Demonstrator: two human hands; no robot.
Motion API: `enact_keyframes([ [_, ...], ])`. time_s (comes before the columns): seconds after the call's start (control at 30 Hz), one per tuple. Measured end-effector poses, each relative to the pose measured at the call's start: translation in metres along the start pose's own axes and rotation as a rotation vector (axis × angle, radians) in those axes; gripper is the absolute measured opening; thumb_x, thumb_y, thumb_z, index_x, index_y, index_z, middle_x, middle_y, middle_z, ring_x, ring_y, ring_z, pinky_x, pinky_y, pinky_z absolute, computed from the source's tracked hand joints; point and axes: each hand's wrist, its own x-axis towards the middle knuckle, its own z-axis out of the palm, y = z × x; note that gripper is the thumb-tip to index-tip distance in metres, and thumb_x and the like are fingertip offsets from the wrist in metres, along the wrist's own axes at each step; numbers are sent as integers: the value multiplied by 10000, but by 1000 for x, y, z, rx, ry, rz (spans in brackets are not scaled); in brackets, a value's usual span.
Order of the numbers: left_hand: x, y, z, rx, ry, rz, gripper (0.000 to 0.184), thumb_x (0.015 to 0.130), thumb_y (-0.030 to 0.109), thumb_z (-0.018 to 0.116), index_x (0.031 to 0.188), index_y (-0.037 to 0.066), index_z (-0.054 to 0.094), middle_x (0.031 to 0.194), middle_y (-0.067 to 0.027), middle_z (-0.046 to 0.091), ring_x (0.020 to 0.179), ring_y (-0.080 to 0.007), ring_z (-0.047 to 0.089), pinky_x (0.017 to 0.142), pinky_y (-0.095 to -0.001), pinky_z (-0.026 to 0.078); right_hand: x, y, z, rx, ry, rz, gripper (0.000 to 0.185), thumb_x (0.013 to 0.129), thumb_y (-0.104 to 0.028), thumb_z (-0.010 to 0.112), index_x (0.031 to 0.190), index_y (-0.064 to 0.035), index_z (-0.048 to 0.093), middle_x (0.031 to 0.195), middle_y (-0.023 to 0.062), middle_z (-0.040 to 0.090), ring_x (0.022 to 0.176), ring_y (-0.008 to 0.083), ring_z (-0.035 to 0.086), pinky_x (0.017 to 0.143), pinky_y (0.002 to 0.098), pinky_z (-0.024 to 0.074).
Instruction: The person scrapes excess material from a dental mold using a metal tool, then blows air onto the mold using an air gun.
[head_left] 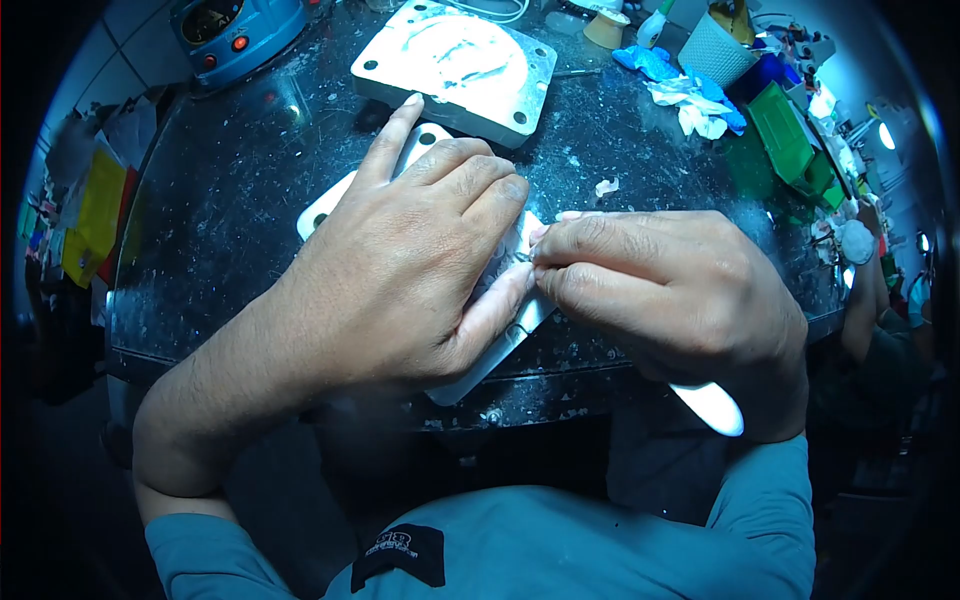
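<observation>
A light metal plate [463,385] with round holes at its corners lies at the bench's front edge, largely covered by my hands. My left hand [430,240] rests over it, index finger stretched toward the upper block, thumb beside my right fingertips. My right hand [660,280] is closed in a pinch around a tool whose white rounded end [712,408] sticks out below the palm; the tip at the plate is too small to make out. Behind them lies a thick metal block [455,65] with corner holes and a whitish smeared top.
The dark, scratched bench [230,240] bears a blue device [240,40] at the back left. Blue and white crumpled gloves [690,95], a white textured cup [716,50] and a green box [780,135] stand right. A small pale scrap [607,187] lies nearby. Another person's arm [862,310] shows far right.
</observation>
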Motion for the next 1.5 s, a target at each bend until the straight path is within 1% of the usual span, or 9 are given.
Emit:
enact_keyframes([
  [0.1, 1, 0, 1, 5, -3, 7, 553, 942, 319, 586, 1392, -2, 563, 1351, -225, 607, 1398, -380, 527, 1298, -687, 137, 0, -2, -2, -25, -7, 5, 160, 798, -38, 827, 911, 24, 731, 969, 165, 759, 853, 299, 790, 724, 360, 660],
  [0.27, 0, 0, -3, -38, 9, 12, 675, 911, 491, 666, 1360, -4, 572, 1327, -208, 614, 1388, -370, 534, 1294, -681, 154, -6, 14, 0, 112, 65, 61, 137, 808, -9, 836, 902, -25, 736, 966, 135, 776, 879, 261, 796, 749, 361, 658],
  [0.33, 0, -2, -2, -49, 20, 33, 813, 846, 605, 724, 1360, -9, 581, 1320, -195, 627, 1384, -365, 540, 1290, -675, 171, -9, 30, 2, 237, 134, 36, 153, 806, -4, 847, 897, -40, 729, 953, 125, 781, 924, 267, 798, 861, 427, 637],
  [0.4, 0, -5, -3, -113, 33, 75, 827, 824, 605, 745, 1356, -10, 594, 1327, -194, 634, 1379, -367, 549, 1288, -680, 172, -9, 36, 5, 306, 170, 4, 172, 804, 1, 859, 891, -54, 722, 940, 115, 787, 969, 273, 800, 973, 493, 615],
  [0.47, 1, -9, -6, -181, 23, 119, 881, 769, 608, 795, 1370, -11, 613, 1360, -200, 642, 1378, -376, 562, 1287, -684, 174, -7, 32, 9, 348, 188, -18, 168, 801, -19, 869, 884, -66, 729, 923, 101, 787, 983, 279, 799, 1008, 522, 596],
  [0.83, 3, -16, -8, -236, -9, 210, 877, 746, 540, 809, 1373, -43, 619, 1401, -238, 626, 1405, -411, 544, 1274, -635, 253, -8, 24, 32, 422, 219, -51, 134, 815, -154, 880, 833, -109, 755, 881, 23, 777, 955, 213, 784, 1099, 563, 523],
  [0.97, 4, -15, -7, -255, 9, 212, 860, 739, 520, 805, 1355, -52, 625, 1390, -242, 630, 1391, -415, 556, 1273, -622, 267, -6, 21, 22, 373, 167, -19, 116, 823, -106, 867, 848, -122, 755, 883, 8, 766, 953, 190, 769, 1148, 563, 472],
  [1.2, 4, -16, -6, -263, 22, 216, 864, 719, 498, 819, 1349, -60, 625, 1378, -245, 634, 1378, -419, 564, 1262, -609, 292, -6, 18, 29, 415, 173, 0, 152, 776, -50, 856, 847, -121, 741, 885, -2, 756, 954, 183, 759, 1166, 552, 454],
  [1.5, 5, -14, -7, -257, 27, 213, 847, 732, 493, 812, 1352, -54, 624, 1373, -242, 635, 1366, -423, 569, 1251, -608, 309, -5, 22, 26, 300, 159, -55, 137, 780, -114, 900, 840, -134, 779, 884, -10, 774, 946, 164, 760, 1176, 573, 437],
])
